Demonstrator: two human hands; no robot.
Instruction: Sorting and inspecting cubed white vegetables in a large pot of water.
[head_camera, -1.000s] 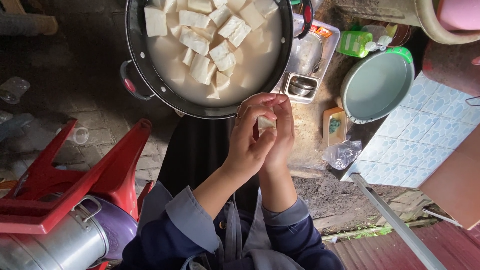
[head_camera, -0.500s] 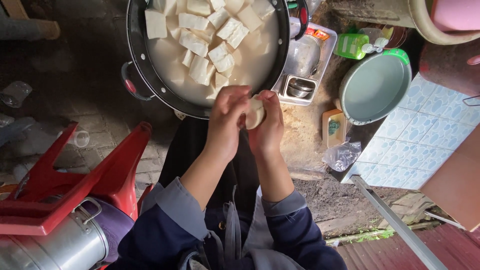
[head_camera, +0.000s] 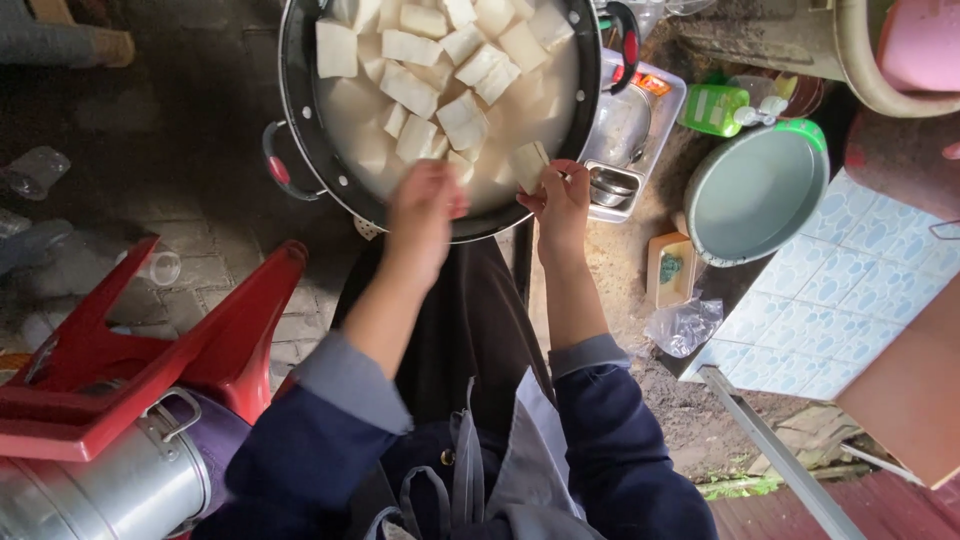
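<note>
Tofu piece (head_camera: 529, 165), a pale soft-edged block, sits pinched in the fingertips of the right hand (head_camera: 561, 200) at the near rim of the wide black pan (head_camera: 300, 120), which holds many similar white cubes in cloudy liquid; the left hand (head_camera: 424, 212) hovers beside it at the rim, blurred, its grip impossible to tell. Around the hands lie dark rough paving, a red plastic stool (head_camera: 150, 350), a round grey-green basin (head_camera: 755, 190), a small metal tray (head_camera: 612, 186) and pale blue patterned tiles (head_camera: 860, 290).
</note>
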